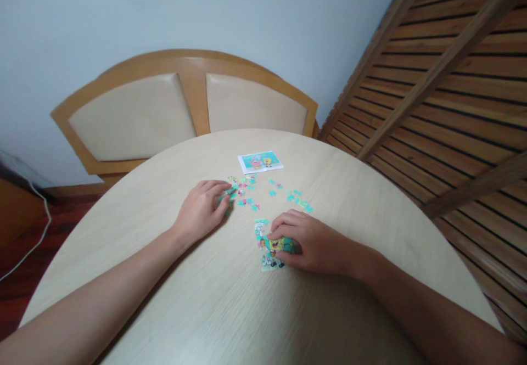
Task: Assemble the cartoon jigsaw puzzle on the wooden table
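While my right hand [308, 241] spans the half-joined puzzle [275, 245], thumb and fingers apart, pieces [242, 202] lie unjoined; left hand [201, 205]: grip unclear.

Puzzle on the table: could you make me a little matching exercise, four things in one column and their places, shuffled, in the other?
Things
1. Left hand
2. Right hand
3. Card
4. Cream panels

Places
A. Flat on the table, just beyond the loose pieces
B. Past the table's far edge, in a wooden frame
C. By the left-hand cluster of loose pieces
D. Over the joined pieces

Pairs: 1-C, 2-D, 3-A, 4-B
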### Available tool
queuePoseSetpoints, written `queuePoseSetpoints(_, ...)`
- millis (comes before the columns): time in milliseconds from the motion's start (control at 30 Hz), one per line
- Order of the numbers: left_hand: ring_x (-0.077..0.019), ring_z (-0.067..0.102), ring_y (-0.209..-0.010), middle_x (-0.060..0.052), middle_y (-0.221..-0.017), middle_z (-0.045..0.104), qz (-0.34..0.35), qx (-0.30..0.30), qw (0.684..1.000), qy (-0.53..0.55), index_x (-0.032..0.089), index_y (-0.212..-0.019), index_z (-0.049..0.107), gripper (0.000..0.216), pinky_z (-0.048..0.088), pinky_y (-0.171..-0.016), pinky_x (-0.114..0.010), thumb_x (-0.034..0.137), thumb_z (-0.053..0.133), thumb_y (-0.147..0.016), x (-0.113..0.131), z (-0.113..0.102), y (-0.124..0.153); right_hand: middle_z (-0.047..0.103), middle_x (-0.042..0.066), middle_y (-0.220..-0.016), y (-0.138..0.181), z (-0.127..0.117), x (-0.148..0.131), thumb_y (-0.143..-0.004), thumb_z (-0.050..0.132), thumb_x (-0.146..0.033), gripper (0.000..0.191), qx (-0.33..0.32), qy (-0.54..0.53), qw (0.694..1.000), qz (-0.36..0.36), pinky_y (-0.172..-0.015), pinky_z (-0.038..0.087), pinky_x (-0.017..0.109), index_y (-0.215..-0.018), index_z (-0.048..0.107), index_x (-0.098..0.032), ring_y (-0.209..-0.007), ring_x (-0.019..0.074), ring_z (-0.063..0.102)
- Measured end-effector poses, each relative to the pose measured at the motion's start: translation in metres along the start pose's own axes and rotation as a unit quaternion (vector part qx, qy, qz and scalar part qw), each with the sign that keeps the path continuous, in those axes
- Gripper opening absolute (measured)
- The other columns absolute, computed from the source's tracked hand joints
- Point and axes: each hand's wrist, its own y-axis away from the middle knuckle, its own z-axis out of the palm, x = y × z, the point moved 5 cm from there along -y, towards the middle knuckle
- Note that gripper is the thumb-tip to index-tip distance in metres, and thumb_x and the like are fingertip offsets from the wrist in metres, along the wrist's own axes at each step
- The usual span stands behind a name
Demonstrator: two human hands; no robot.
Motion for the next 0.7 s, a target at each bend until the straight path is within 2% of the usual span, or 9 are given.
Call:
queuePoseSetpoints(100,-0.0282,0.061,-0.112,-0.010,-0.122,0.072,0.009,-0.034,0.999,-0.013,0.017,-0.122,0.069,0.034,0.049,-0.099,-0.047,0.027,0.046,-0.098,-0.004,0.007,-0.001,0.069,0.010,-0.111,-0.001,0.000,0.000,-0.088,0.070,-0.029,0.021,-0.001,0.000,1.000,0.000,-0.098,0.047,0.042,-0.106,0.070,-0.018,-0.104,0.0242,0.062)
queuePoseSetpoints(233,-0.0296,0.062,-0.108,-0.010,-0.115,0.074,-0.002,-0.070,0.997,-0.044,0.018,-0.121,0.070,0.037,0.050,-0.093,-0.047,0.029,0.043,-0.099,-0.003,0.009,-0.001,0.069,0.010,-0.112,-0.001,0.000,0.000,-0.088,0.070,-0.030,0.022,-0.003,-0.002,1.000,0.000,-0.098,0.047,0.042,-0.107,0.070,-0.018,-0.104,0.0241,0.062)
queuePoseSetpoints(367,-0.0304,0.064,-0.101,-0.011,-0.106,0.076,-0.024,-0.068,0.994,-0.077,0.019,-0.115,0.073,0.035,0.051,-0.086,-0.044,0.028,0.045,-0.096,-0.008,0.003,-0.001,0.069,0.010,-0.112,0.000,0.000,0.000,-0.088,0.070,-0.030,0.022,-0.003,-0.002,1.000,0.000,-0.098,0.047,0.042,-0.107,0.070,-0.018,-0.104,0.0241,0.062)
queuePoseSetpoints(500,-0.0291,0.065,-0.096,-0.010,-0.103,0.076,-0.013,-0.071,0.993,-0.096,0.020,-0.109,0.075,0.031,0.050,-0.082,-0.042,0.023,0.048,-0.094,-0.019,-0.003,-0.001,0.069,0.010,-0.112,0.000,-0.001,0.000,-0.088,0.070,-0.029,0.022,-0.004,-0.005,1.000,0.002,-0.098,0.048,0.043,-0.107,0.070,-0.018,-0.104,0.0239,0.062)
queuePoseSetpoints(700,-0.0274,0.064,-0.091,-0.011,-0.100,0.074,0.005,-0.071,0.994,-0.080,0.021,-0.107,0.075,0.028,0.050,-0.081,-0.040,0.026,0.052,-0.093,-0.032,-0.006,0.000,0.070,0.010,-0.112,-0.001,-0.002,-0.001,-0.088,0.070,-0.029,0.021,-0.003,-0.008,1.000,0.008,-0.098,0.048,0.043,-0.106,0.071,-0.019,-0.105,0.0246,0.062)
